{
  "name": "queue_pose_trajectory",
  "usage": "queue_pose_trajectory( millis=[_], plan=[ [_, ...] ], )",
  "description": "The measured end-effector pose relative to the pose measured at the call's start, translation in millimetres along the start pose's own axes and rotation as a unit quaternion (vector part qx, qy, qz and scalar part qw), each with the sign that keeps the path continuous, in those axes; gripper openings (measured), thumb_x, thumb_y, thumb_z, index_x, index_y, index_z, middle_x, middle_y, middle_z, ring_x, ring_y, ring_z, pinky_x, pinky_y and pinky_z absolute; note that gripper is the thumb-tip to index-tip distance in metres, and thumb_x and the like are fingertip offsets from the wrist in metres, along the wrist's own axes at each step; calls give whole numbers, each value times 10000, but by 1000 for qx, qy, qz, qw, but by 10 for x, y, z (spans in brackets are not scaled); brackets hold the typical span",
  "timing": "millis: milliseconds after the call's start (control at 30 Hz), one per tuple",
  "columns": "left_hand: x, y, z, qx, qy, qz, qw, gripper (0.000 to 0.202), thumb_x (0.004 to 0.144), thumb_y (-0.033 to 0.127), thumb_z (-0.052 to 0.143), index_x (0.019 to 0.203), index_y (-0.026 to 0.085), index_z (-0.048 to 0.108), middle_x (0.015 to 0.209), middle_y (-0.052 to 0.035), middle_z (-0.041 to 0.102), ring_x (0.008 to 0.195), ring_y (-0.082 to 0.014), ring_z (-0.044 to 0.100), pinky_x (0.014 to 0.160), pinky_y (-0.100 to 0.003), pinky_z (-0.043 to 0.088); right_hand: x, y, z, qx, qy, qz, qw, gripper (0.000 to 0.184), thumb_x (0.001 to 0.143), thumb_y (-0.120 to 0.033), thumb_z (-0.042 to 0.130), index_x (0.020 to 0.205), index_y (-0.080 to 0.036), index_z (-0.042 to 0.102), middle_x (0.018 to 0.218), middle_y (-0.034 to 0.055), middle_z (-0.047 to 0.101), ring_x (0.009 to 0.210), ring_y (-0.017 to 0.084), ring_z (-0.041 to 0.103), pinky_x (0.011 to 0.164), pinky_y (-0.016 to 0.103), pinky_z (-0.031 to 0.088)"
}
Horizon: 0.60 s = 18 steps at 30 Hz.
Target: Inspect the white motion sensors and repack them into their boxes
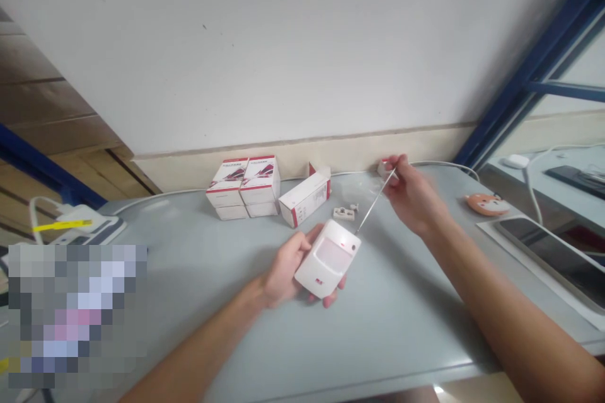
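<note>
A white motion sensor (329, 258) with a dark window and a small red mark is held above the table, tilted, in my left hand (288, 267). Its fingers wrap round the side and underneath. From the sensor's upper right corner a thin metal antenna (375, 203) runs out, long and slanted. My right hand (413, 192) pinches the antenna's far tip between thumb and fingers. Just beyond the sensor lie a small white bracket (345, 213) and a little white piece beside it. An opened white-and-red box (305, 198) lies on its side behind my left hand.
Several stacked white-and-red boxes (243, 182) stand against the wall. A power strip (89, 223) sits at the left, near a pixelated area. To the right are an orange animal-faced object (486, 204) and a dark flat device (548, 252) on the grey table (265, 352).
</note>
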<state>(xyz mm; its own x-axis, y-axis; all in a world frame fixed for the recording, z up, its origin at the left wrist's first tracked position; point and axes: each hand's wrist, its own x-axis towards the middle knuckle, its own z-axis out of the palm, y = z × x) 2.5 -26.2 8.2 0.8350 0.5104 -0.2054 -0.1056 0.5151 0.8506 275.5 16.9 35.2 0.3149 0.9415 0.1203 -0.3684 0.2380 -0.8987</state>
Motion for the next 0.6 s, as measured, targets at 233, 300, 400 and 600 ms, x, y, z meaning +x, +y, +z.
queue_pose_trajectory(
  millis=[233, 300, 400, 600],
  plan=[
    [26, 10, -37, -60, -53, -106, 991, 472, 820, 536, 410, 967, 140, 622, 785, -99, 653, 558, -210, 627, 446, -263, 291, 103, -77, -112, 54, -28, -4, 998, 423, 865, -614, 810, 802, -271, 572, 803, -29, 514, 580, 131, 362, 520, 292, 397],
    [25, 15, -82, -61, -50, -118, 990, 475, 801, 545, 418, 944, 143, 626, 774, -94, 644, 546, -207, 613, 433, -263, 264, 105, -104, -116, 54, -33, -3, 998, 406, 883, -592, 800, 797, -271, 568, 805, -28, 521, 578, 134, 363, 520, 295, 394],
    [0, 25, -145, -61, -66, -147, 985, 462, 794, 556, 424, 937, 158, 611, 765, -92, 637, 527, -201, 591, 416, -264, 231, 159, -174, -220, 75, -21, -18, 997, 389, 896, -512, 812, 768, -263, 541, 773, -37, 509, 557, 129, 346, 519, 291, 382],
    [-26, 17, -158, -56, -78, -157, 983, 459, 799, 568, 435, 952, 168, 600, 769, -97, 642, 526, -208, 592, 420, -271, 247, 295, -215, -518, 67, 32, -50, 996, 358, 856, -438, 854, 769, -263, 553, 772, -51, 532, 545, 123, 381, 542, 295, 410]
  ],
)
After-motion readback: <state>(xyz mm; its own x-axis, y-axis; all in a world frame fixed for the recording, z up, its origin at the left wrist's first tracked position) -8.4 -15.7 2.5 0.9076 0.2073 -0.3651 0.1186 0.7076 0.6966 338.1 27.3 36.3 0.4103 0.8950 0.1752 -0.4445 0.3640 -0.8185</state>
